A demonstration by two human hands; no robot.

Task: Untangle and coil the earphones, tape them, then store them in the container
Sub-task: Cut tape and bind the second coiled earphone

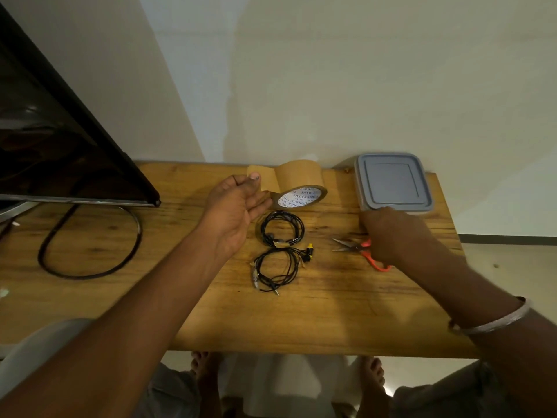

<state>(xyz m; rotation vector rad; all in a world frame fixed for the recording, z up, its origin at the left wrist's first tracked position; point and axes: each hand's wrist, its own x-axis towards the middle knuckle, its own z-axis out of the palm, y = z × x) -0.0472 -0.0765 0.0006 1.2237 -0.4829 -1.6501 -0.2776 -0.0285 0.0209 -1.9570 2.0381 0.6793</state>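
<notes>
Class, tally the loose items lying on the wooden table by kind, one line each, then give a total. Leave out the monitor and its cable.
Coiled earphones: 2
Tape roll: 1
Scissors: 1
Lidded container: 1
Total: 5

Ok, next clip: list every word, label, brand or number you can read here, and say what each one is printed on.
"WONDER 555 TAPE": my best reading of the print repeated in rows on the white inner core of the brown tape roll; it appears upside down and partly blurred, so the reading is uncertain.
Smaller print between those rows: too small to read.
Grey container lid, scissors, earphones: no text visible.
</notes>
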